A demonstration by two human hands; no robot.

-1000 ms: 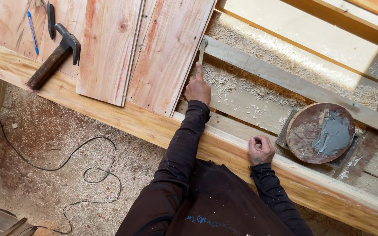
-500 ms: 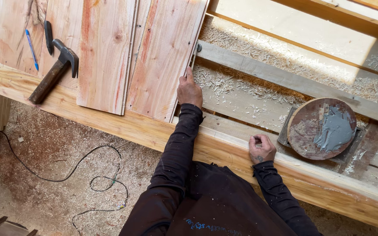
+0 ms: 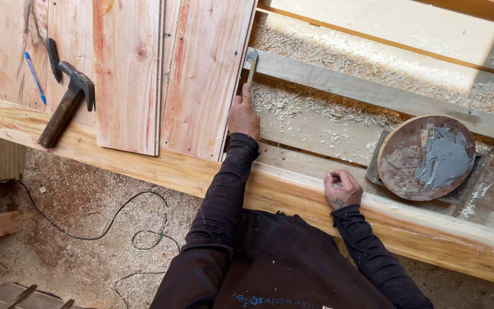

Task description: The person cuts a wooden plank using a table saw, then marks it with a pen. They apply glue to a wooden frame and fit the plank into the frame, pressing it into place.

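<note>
The left hand point(image 3: 243, 117) grips a small metal tool point(image 3: 251, 64) against a plank's edge point(image 3: 204, 80). The right hand point(image 3: 343, 189), fingers curled shut and empty, rests on the timber beam point(image 3: 293, 194) near a paste-smeared round board point(image 3: 427, 157)

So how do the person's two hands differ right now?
The left hand reaches far forward along the edge of the reddish plank and grips a slim metal tool; the right hand stays close to the body, curled in a loose fist on the long wooden beam; I cannot tell whether it holds anything. The left arm is stretched out, the right bent. Both wear dark sleeves.
</note>
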